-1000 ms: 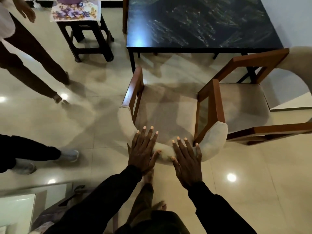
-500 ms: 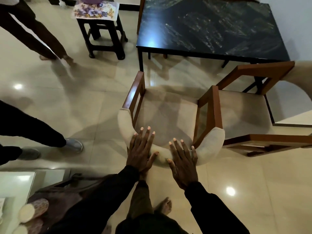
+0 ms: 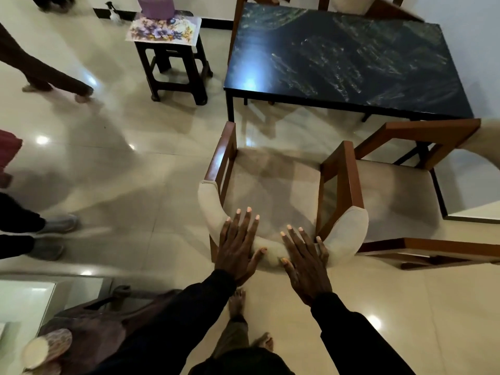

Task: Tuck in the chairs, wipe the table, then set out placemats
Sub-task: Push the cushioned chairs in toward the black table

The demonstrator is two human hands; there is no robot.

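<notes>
A wooden armchair (image 3: 273, 190) with a beige seat and curved padded backrest stands in front of me, facing the black marble-patterned table (image 3: 341, 60). A gap of floor lies between chair and table. My left hand (image 3: 238, 247) and my right hand (image 3: 305, 261) both press flat on the top of the backrest, fingers straight and spread. A second matching chair (image 3: 400, 196) stands to the right, angled beside the table's near corner.
A dark stool (image 3: 176, 63) with floral placemats (image 3: 162, 29) and a purple box on top stands left of the table. Other people's legs and feet are along the left edge (image 3: 54, 226). A glass-topped surface and a brown bag (image 3: 89, 328) sit at bottom left.
The chair has slid forward toward the table with both hands pressing its backrest. The people on the left have shifted their feet.
</notes>
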